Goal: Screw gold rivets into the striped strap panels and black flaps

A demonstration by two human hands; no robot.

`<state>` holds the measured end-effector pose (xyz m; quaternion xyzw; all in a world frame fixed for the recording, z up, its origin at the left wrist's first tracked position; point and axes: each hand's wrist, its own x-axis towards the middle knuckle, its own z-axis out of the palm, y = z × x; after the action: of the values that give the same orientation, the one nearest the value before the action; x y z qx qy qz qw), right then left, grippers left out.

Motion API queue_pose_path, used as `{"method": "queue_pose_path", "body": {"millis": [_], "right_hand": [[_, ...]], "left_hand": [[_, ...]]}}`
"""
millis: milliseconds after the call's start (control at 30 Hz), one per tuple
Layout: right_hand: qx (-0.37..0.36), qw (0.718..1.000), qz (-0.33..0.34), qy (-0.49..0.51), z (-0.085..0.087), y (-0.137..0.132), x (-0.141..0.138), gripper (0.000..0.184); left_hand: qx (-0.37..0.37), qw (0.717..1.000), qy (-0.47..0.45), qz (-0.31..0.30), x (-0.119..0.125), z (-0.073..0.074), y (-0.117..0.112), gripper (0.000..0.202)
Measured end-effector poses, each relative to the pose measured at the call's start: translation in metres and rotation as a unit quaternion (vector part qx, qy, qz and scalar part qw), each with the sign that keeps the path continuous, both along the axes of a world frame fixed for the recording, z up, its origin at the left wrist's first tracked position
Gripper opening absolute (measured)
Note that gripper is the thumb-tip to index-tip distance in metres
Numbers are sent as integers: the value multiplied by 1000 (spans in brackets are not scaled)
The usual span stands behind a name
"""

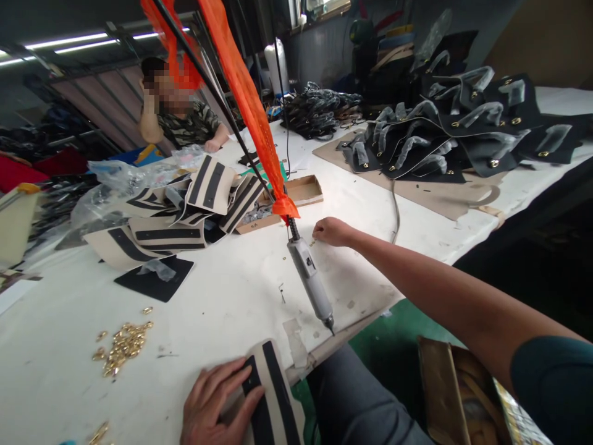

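Observation:
Under my left hand (220, 402) is a cream and black striped panel (274, 389) at the table's front edge. My thumb and fingers press on its near stripe, holding it. My right hand (331, 232) reaches out over the table with its fingers closed. Tiny brass-coloured pieces (312, 243) lie just below its fingertips. Whether it pinches one I cannot make out. Between my hands hangs a grey electric screwdriver (309, 278), tip down, beneath a strip of orange cloth (252, 105). No hand touches it. To the left lies a heap of gold-coloured clasps (126, 347).
Several striped pieces (180, 210) are piled at the left, beside a black panel (155, 277). Open cardboard boxes (303, 190) stand behind the screwdriver. Black panels with plastic-wrapped handles (445, 130) cover the back right. A person (185, 123) sits across the table.

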<state>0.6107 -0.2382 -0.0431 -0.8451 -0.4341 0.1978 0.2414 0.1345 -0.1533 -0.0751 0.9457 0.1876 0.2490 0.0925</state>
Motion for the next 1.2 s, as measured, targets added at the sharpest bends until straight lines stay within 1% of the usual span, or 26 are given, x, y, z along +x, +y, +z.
{"method": "queue_pose_path", "body": {"millis": [133,233,367,500,633,700,833,900,967,1067,1200], "right_hand": [[-14,1000,4,-4,4,-1,-1,20],[-29,999,1,-13,6,2,-3,23],[-53,998,-18,-20,8,8,-8,28],[-61,997,-43,-12,8,11,-11,27],[-26,997,-76,-5,5,9,-10,14],[1,996,-89,4,1,6,-8,12],[42,993,-89,65,-6,-4,-3,21],[60,990,-88,88,-7,-8,-1,25],[73,989,-83,99,-7,-11,-1,25],[78,990,-64,96,-3,-14,-5,21],[59,996,-41,54,3,-12,-12,14]], "left_hand": [[-3,1000,0,-2,1,2,-1,29],[-4,1000,-4,-1,2,3,-1,29],[-1,1000,-2,10,3,3,-2,30],[-1,1000,-9,14,5,5,-3,30],[5,1000,-9,-7,4,4,-1,28],[12,1000,-5,-10,2,3,0,29],[30,999,0,-15,-1,-1,5,30],[40,999,3,-20,-2,-3,7,30],[46,999,11,-22,-3,-4,8,30],[56,998,22,-22,-5,-4,11,31],[72,997,22,-32,-4,-3,14,31]]}}
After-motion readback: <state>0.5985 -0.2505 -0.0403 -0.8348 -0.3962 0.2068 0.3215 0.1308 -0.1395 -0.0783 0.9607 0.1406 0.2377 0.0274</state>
